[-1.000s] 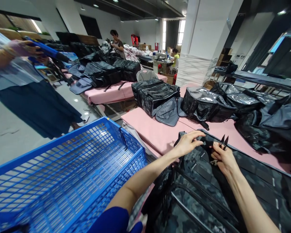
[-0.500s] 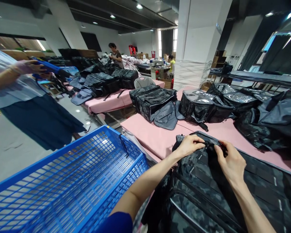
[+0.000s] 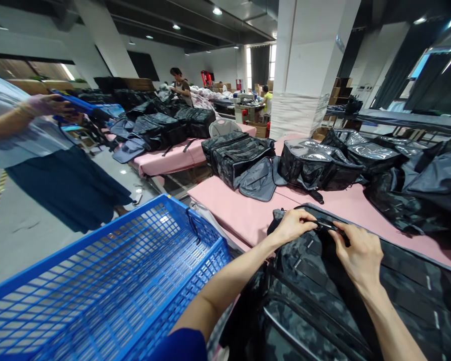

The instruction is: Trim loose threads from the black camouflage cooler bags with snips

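Camouflage-patterned dark fabric bag (image 3: 323, 296) lies on the pink padded bench (image 3: 240, 208) right in front of the person, its far edge toward the other bags. Left hand (image 3: 291, 226) rests on the bag's far left corner, fingers curled down and pinching the black edge strip (image 3: 323, 224) at the top rim. Right hand (image 3: 359, 255) lies just beside it, fingers closed on the same strip, so the two hands almost meet. Compared with a second ago, the small black snips that stood up from the right hand no longer show; whether they are tucked in the palm I cannot tell. Both hands have drawn a little closer along the rim since then and hardly moved in the last half second.

Beside the bench on the left stands a blue plastic mesh basket (image 3: 108, 281). Farther back on the bench lie a dark camouflage bag with a grey flap (image 3: 244, 158) and a shiny black bag (image 3: 315, 168). At far left a co-worker in a pale top and dark skirt (image 3: 56, 180) holds something blue.
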A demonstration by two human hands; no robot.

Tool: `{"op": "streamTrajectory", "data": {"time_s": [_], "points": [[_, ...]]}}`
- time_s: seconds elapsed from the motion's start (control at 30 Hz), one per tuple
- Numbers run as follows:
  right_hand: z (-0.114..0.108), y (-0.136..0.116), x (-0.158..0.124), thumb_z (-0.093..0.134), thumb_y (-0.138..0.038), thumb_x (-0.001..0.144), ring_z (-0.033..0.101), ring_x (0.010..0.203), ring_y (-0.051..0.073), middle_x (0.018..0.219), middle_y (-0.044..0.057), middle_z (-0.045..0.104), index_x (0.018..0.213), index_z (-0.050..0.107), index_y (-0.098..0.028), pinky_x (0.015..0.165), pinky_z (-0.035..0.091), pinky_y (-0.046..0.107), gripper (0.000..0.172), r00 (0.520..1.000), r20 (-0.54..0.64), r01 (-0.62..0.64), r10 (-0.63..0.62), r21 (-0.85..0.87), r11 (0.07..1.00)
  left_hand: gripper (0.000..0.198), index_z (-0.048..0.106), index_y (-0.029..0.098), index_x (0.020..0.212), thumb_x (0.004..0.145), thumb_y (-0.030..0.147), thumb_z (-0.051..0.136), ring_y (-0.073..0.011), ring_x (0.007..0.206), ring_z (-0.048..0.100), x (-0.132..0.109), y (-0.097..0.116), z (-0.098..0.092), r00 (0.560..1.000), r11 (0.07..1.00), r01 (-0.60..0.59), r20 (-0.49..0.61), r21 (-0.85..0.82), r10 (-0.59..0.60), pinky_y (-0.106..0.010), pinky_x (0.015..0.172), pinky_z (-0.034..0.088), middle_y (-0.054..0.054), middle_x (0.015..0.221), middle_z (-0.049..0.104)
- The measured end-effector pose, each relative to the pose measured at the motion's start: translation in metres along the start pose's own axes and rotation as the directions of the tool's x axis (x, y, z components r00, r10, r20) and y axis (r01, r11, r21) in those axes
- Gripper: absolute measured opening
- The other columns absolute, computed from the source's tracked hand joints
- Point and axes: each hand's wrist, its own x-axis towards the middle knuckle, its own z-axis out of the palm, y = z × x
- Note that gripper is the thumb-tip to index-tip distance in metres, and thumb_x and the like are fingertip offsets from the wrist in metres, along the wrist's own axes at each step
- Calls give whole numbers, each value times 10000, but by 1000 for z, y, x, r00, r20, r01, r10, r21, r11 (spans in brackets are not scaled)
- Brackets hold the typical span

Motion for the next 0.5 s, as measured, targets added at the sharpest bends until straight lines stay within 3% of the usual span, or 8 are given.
{"op": "streamTrajectory", "data": {"time_s": [0.13,0.37,0.5], "points": [[2,-1,-1,467,-370,968,565,681,169,753,12,635,951,635,-175,661,326,301,258,999,7,-38,37,52,998,139,730,118,802,701,197,676,-64,583,416,0,2,-1,1000,999,-5,15,-44,5,-201,572,324,19,690,568],[10,0,-6,443,-529,938,554,664,180,795,23,648,957,650,-204,658,364,288,385,966,108,-252,233,224,941,201,726,103,819,669,236,707,-66,571,417,3,-1,-2,995,989,71,80,-129,-61,-195,538,316,21,647,563],[5,3,-1,434,-466,954,564,687,187,792,36,658,946,657,-191,671,337,309,354,984,91,-165,152,152,975,195,730,108,821,675,236,714,-78,601,470,6,0,-3,988,992,97,131,-78,-86,-198,571,350,14,679,607]]}}
